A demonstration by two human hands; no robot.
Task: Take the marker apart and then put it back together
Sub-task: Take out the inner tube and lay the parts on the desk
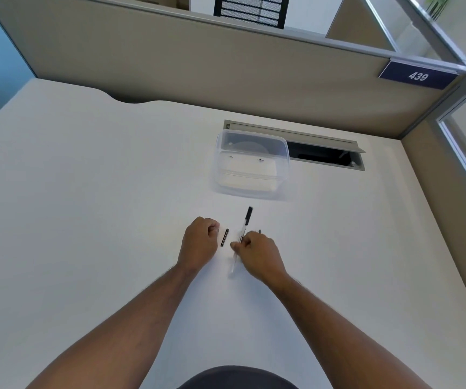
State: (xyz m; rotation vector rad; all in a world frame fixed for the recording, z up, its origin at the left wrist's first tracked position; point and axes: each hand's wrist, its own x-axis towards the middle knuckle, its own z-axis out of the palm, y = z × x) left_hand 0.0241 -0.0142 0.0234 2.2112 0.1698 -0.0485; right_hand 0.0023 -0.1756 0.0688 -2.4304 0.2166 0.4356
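Observation:
The marker (pixel 243 232) has a white barrel and a black far end. It lies on the white desk (pixel 86 192), pointing away from me. My right hand (pixel 257 252) rests over its middle, fingertips pinching the barrel. A short black piece (pixel 225 237) lies loose on the desk just left of the marker. My left hand (pixel 201 241) sits beside that piece with its fingers curled in and nothing visible in it. A small dark part (pixel 259 231) peeks out behind my right hand; I cannot tell what it is.
A clear plastic container (pixel 250 164) stands on the desk beyond the marker. Behind it is an open cable slot (pixel 324 155) in the desk. Beige partition walls (pixel 198 74) close the desk at the back and right.

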